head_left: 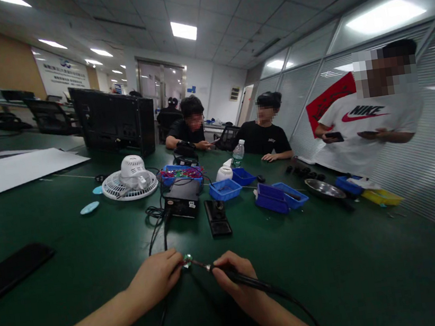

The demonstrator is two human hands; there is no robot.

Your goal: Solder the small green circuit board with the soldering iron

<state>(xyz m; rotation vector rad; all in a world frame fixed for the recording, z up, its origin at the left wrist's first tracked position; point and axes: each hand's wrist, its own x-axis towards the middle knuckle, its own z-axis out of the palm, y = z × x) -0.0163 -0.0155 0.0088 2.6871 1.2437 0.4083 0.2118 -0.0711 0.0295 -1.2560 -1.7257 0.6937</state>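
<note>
Near the lower middle of the view, my left hand (158,277) is closed on a small green circuit board (188,259) at its fingertips. My right hand (238,278) grips a black soldering iron (249,280), whose metal tip points left and reaches the board. The iron's cable runs down to the lower right. Beyond my hands lies a black stand (217,219) on the green table (297,281). Left of the stand is a black box-shaped station (182,199) with dark cables beside it.
A white fan part (133,179) lies at the left, near a black monitor (113,118). Blue bins (225,190), a bottle (238,153), a metal bowl (325,189) and a yellow tray (382,197) stand farther back. Several people are across the table.
</note>
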